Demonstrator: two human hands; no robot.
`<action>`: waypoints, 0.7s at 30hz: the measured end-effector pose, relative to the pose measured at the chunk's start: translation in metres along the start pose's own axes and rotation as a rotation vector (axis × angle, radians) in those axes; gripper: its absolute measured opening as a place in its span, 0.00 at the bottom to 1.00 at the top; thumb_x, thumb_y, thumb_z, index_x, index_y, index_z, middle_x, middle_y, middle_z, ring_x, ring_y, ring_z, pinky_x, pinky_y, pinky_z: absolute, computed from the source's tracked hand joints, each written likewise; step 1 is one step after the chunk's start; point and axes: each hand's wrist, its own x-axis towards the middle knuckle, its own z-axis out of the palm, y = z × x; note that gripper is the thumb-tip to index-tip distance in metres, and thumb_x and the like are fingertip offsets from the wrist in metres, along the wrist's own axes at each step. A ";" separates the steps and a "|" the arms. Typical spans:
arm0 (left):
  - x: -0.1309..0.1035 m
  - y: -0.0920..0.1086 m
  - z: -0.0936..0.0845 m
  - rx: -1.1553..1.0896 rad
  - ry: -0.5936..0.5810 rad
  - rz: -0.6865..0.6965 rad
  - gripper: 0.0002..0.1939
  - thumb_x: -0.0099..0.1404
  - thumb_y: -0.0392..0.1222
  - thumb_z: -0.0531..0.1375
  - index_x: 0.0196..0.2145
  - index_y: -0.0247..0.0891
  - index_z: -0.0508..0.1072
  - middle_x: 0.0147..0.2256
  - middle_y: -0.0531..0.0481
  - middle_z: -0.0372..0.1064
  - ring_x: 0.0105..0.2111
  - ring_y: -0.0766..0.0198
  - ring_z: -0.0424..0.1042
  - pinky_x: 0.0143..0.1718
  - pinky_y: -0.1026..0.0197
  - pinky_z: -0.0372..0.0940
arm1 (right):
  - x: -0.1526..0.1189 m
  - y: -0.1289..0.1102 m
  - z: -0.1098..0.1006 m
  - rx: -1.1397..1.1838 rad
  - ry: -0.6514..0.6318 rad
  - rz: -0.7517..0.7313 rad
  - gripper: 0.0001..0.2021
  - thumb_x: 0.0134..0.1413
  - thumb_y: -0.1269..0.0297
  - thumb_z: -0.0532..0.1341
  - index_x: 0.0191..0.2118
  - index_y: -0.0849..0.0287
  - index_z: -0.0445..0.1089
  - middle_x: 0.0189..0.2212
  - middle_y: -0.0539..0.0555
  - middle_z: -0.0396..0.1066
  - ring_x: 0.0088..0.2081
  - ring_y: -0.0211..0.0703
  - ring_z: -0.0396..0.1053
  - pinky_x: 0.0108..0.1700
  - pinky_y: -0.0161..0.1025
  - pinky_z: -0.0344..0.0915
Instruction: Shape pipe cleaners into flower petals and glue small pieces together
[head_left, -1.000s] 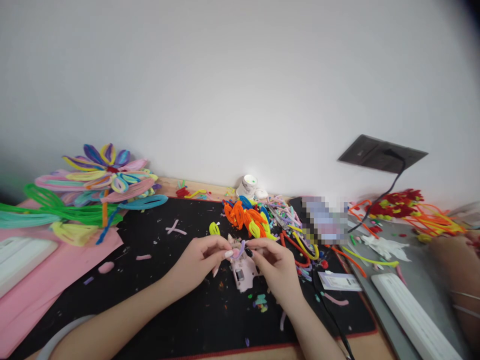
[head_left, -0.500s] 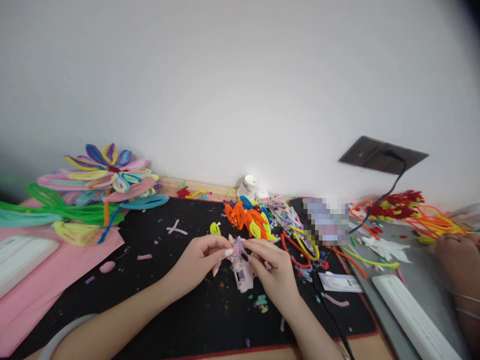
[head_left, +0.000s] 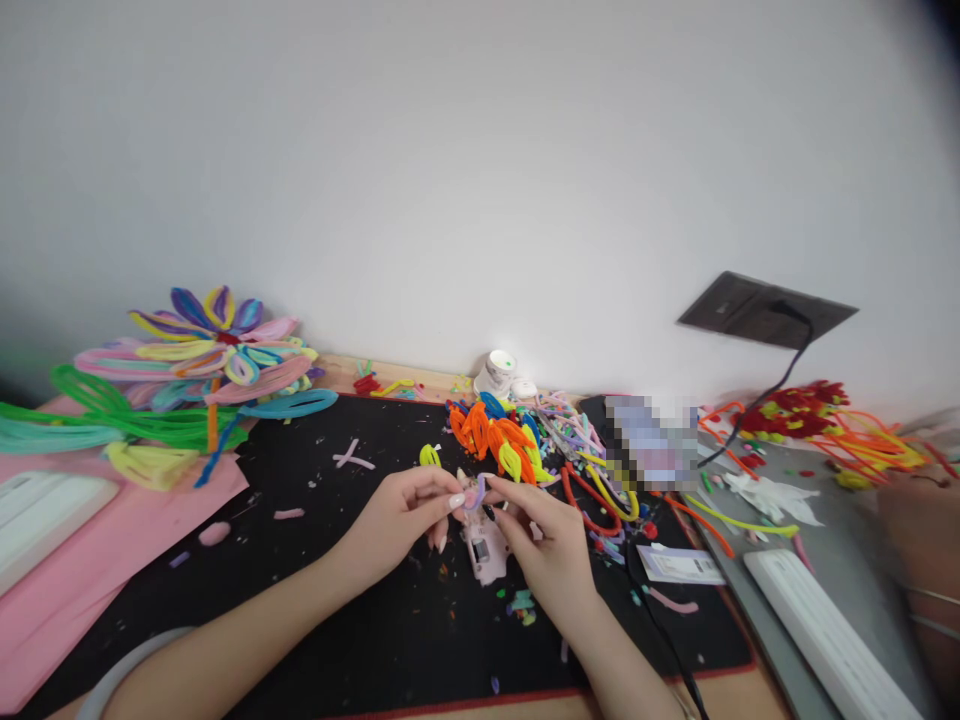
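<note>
Over the black mat, my left hand [head_left: 409, 515] pinches a small fuzzy pink piece [head_left: 470, 497] between thumb and fingertips. My right hand [head_left: 547, 530] is closed on a short purple pipe cleaner [head_left: 481, 486], which curves against the pink piece. Fingers partly cover where the two meet. Just beneath them lies a pale pink flat object [head_left: 489, 565] with a small dark window; its upper end is hidden by the hands, and I cannot make out its kind. Behind my hands is a pile of orange looped pipe cleaners [head_left: 495, 445], with yellow loops beside it.
A multicoloured pipe-cleaner flower [head_left: 225, 345] lies at left on pink paper [head_left: 97, 570]. Scraps litter the black mat [head_left: 300, 630]. To the right are a blurred-out phone [head_left: 652, 440], a black cable [head_left: 780, 385], a white bar [head_left: 832, 635] and another person's hand [head_left: 911, 520].
My fingers have shifted only slightly around the purple and pink pieces. At the right edge, the other person's hand has moved a little and is blurred.
</note>
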 end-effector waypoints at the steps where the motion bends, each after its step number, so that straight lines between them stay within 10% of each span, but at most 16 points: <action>1: 0.000 0.000 0.000 0.002 0.004 -0.001 0.16 0.61 0.53 0.67 0.32 0.35 0.74 0.26 0.53 0.73 0.18 0.70 0.65 0.24 0.65 0.62 | 0.000 0.000 0.000 -0.005 0.009 -0.014 0.16 0.60 0.74 0.62 0.49 0.53 0.82 0.36 0.54 0.84 0.29 0.43 0.78 0.35 0.37 0.77; 21: -0.002 0.002 0.001 0.055 -0.021 -0.003 0.12 0.61 0.49 0.66 0.31 0.36 0.75 0.22 0.56 0.69 0.18 0.69 0.65 0.24 0.65 0.61 | 0.000 0.002 0.000 0.029 0.024 -0.077 0.14 0.64 0.74 0.61 0.44 0.53 0.84 0.38 0.56 0.83 0.39 0.45 0.81 0.42 0.38 0.79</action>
